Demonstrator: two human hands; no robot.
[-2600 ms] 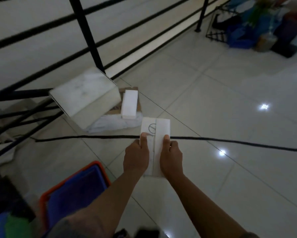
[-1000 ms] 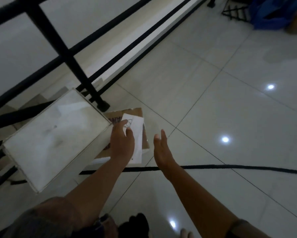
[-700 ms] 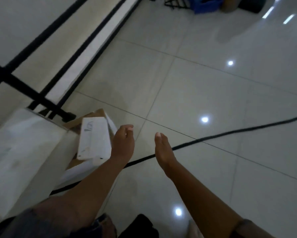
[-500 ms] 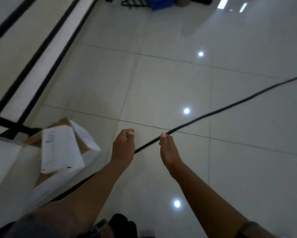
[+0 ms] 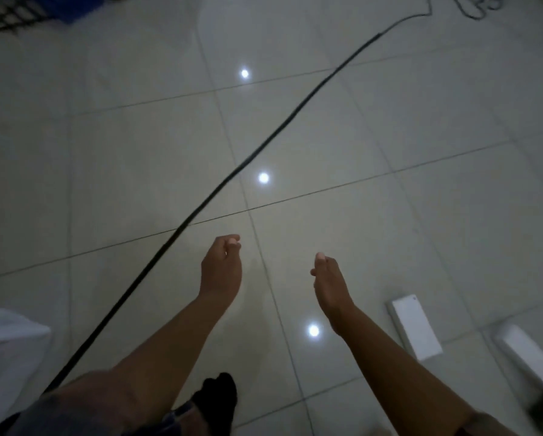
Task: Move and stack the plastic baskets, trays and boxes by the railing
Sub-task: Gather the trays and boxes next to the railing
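- Above the tiled floor (image 5: 389, 136), both hands are extended forward with nothing in them.
- Left hand (image 5: 221, 267): fingers loosely curled inward, thumb tip near the fingertips, holding nothing.
- Right hand (image 5: 328, 283): seen edge-on, fingers nearly straight and together, relaxed, holding nothing.
- The 2 hands are apart, with bare floor visible between them.
- Black cable (image 5: 232, 173): lies on the floor, running diagonally from the lower left, past the left forearm, to the upper right, where it ends in loose loops at the top edge.
- White box (image 5: 416, 325): a flat rectangular item lying on the floor just right of the right forearm — not touched by either hand.
- Second white box (image 5: 528, 354): lies further right, near the frame edge, blurred; apart from the first.
- White object (image 5: 9, 347): at the lower left edge, partly cut off by the frame; its type cannot be determined.
- Blue item (image 5: 75, 9) and black wire rack (image 5: 10, 14): at the top left corner, well apart from the hands — both blurred.
- Dark foot (image 5: 218, 394): visible on the floor between the forearms, at the bottom.
- 4 bright light reflections show on the glossy tiles.
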